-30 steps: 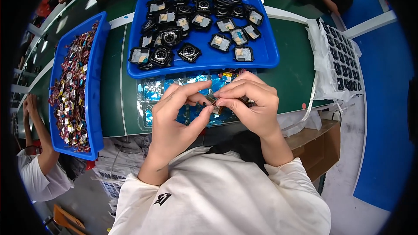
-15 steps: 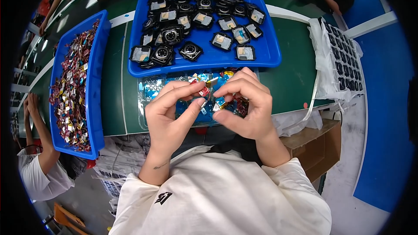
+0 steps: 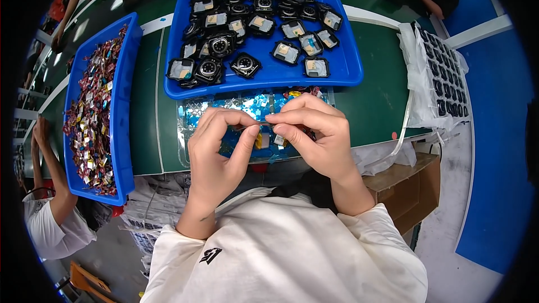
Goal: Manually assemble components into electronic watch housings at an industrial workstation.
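Note:
Both hands meet over a clear plastic tray (image 3: pixel 183 137) that holds blue film pieces and small electronic parts. My left hand (image 3: pixel 218 137) pinches one end of a small electronic part (image 3: pixel 263 123) between thumb and forefinger. At its other end, the thumb and forefinger of my right hand (image 3: pixel 318 129) are closed on it too. Only a thin edge shows between the fingertips; the rest is hidden. Below them lies a yellow-and-silver piece (image 3: pixel 261 141) in the tray area. A small pale piece (image 3: pixel 279 139) is close under my right thumb.
Behind the clear tray stands a blue bin (image 3: pixel 337 81) of black watch cases. On the left, another blue bin (image 3: pixel 128 106) holds many small wired parts. A tray of dark parts (image 3: pixel 446 76) lies at right, above a cardboard box (image 3: pixel 412 191). A co-worker's arm (image 3: pixel 53 163) is far left.
My hands have come together, fingertips nearly touching. The small part, its red face visible before, is now turned edge-on and gripped from both sides.

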A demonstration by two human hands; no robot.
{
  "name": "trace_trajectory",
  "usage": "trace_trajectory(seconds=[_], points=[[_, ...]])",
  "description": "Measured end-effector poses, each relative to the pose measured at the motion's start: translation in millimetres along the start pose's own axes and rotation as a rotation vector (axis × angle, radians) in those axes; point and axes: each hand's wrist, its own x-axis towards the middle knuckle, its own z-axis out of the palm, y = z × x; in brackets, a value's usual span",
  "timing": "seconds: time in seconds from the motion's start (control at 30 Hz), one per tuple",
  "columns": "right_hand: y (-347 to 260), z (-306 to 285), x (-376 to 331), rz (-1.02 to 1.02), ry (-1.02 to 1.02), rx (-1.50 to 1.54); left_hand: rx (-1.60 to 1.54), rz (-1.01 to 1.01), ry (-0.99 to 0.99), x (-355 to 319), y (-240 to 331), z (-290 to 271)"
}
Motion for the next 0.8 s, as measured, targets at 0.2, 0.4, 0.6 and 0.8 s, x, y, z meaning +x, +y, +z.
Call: trace_trajectory(seconds=[0.2, 0.4, 0.6, 0.8], points=[[2.8, -1.7, -0.7, 0.013, 0.012, 0.081, -0.204, -0.230, -0.239, -1.5, 2.3, -4.0], [4.8, -8.9, 0.8, -0.030, -0.143, 0.187, -0.348, -0.355, -0.242, -5.0, -2.5, -5.7], [8.9, -8.8, -3.7, 0.138, -0.163, 0.567, -0.614, -0.546, -0.264, -4.7, -0.5, -8.0], [10.5, -1.5, -4.1, 0.236, -0.138, 0.744, -0.683, -0.552, -0.335, -4.9, -4.5, -10.3]])
